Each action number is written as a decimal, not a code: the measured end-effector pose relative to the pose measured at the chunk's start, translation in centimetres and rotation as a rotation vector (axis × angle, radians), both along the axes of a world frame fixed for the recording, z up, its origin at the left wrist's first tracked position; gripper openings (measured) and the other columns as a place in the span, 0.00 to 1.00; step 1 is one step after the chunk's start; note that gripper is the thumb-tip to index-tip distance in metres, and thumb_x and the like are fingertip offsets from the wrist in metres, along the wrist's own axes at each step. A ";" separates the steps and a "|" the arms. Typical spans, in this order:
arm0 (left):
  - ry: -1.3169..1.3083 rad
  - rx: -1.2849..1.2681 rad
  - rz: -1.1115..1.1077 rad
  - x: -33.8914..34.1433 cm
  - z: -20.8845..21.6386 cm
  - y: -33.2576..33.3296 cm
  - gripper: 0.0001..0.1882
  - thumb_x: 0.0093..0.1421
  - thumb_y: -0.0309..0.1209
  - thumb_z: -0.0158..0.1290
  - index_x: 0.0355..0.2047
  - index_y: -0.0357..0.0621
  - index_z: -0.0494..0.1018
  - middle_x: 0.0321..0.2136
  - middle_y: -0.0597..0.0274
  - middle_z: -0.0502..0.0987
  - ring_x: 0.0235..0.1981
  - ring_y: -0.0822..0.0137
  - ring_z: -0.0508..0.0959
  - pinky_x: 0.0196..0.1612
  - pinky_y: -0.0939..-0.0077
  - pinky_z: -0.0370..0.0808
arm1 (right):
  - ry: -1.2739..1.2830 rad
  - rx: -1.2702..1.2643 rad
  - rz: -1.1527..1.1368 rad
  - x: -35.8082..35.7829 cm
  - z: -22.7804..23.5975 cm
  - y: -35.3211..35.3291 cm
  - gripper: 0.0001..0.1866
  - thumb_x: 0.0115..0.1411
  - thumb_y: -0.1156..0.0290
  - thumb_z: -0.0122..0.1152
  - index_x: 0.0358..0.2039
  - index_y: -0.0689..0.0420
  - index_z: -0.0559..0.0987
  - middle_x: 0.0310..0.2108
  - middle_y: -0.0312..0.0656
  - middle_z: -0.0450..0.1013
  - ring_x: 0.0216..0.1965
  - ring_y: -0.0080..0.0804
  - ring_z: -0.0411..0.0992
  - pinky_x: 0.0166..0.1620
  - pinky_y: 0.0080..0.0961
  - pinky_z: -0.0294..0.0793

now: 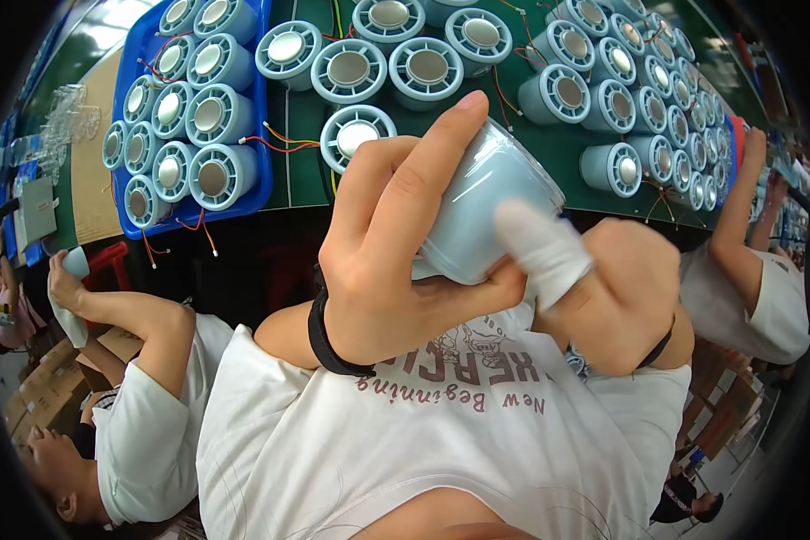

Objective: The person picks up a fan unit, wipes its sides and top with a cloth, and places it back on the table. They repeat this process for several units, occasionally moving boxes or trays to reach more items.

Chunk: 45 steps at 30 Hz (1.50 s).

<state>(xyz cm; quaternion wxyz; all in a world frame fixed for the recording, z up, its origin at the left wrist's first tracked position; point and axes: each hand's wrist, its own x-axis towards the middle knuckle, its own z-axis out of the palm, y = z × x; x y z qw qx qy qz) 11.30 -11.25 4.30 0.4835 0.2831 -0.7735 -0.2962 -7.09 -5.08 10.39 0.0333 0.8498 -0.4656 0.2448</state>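
My left hand grips a light blue, glossy cylindrical housing, held tilted in front of my chest. Its fingers lie along one side and the thumb is under the lower end. At the housing's right side is my right hand, blurred by motion. A white covering wraps one of its fingers, and that finger meets or nearly meets the housing's surface. The other right fingers look curled, but smear hides whether they hold anything. Just beyond my left hand stands a similar light blue unit with a silver disc in its spoked end.
A blue tray of similar units stands at the left of the green table. More units crowd the right, with thin coloured wires trailing. One co-worker at left holds a light blue part; another works at right.
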 end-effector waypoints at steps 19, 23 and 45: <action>-0.320 0.392 -0.060 -1.6 -5.8 0.1 0.38 0.37 0.29 0.64 0.54 0.41 0.71 0.33 0.55 0.73 0.31 0.62 0.73 0.38 0.72 0.73 | -0.161 0.279 -0.205 -3.0 -7.7 1.3 0.19 0.47 0.86 0.65 0.42 0.67 0.80 0.19 0.37 0.67 0.17 0.28 0.62 0.20 0.23 0.60; -0.411 0.439 -0.059 -2.2 -5.2 -0.2 0.37 0.37 0.30 0.65 0.53 0.39 0.72 0.33 0.55 0.73 0.31 0.61 0.73 0.37 0.72 0.73 | -0.195 0.320 -0.123 -3.3 -9.1 2.0 0.23 0.41 0.82 0.68 0.42 0.66 0.81 0.20 0.35 0.67 0.17 0.27 0.62 0.20 0.23 0.57; -0.447 0.356 -0.104 -2.1 -5.7 -0.5 0.39 0.38 0.33 0.69 0.51 0.28 0.71 0.43 0.50 0.77 0.32 0.61 0.73 0.38 0.72 0.72 | -0.177 0.215 0.044 -4.6 -9.7 1.5 0.17 0.42 0.71 0.70 0.31 0.69 0.78 0.26 0.44 0.72 0.18 0.29 0.60 0.19 0.21 0.58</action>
